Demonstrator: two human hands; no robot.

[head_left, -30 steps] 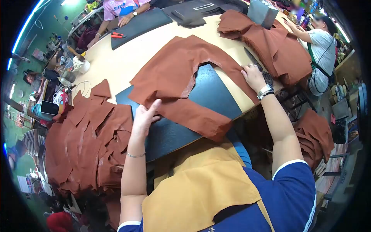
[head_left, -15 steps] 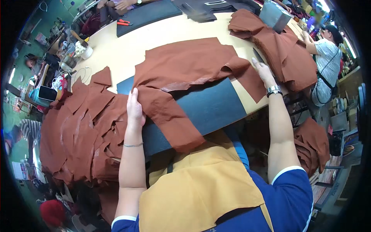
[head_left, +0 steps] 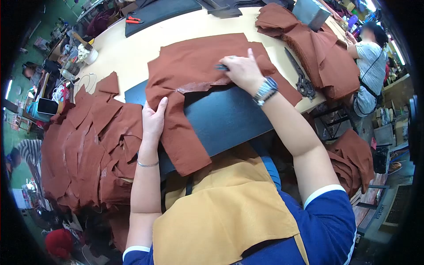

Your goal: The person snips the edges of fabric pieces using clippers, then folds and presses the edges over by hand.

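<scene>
A rust-brown leather-like piece point(head_left: 203, 57) lies across a dark board point(head_left: 225, 115), one strip of it hanging toward me. My left hand point(head_left: 153, 119) grips the piece's left edge, thumb on top. Over the middle of the piece, my right hand point(head_left: 243, 70) is closed on a small dark tool point(head_left: 222, 67), mostly hidden by the fingers. Pale, rough patches show along the piece's inner edge beneath it. Large dark scissors point(head_left: 301, 77) lie on the table to the right.
Brown pieces point(head_left: 88, 150) are heaped at left, and another stack point(head_left: 324, 62) with a metal block point(head_left: 311, 14) sits at right. Red-handled cutters point(head_left: 134, 20) rest on a dark slab point(head_left: 163, 15). A person point(head_left: 369, 66) stands at far right.
My right hand has moved left from beside the scissors to above the brown piece and now holds a small tool. The view has shifted slightly; the strip hangs further left.
</scene>
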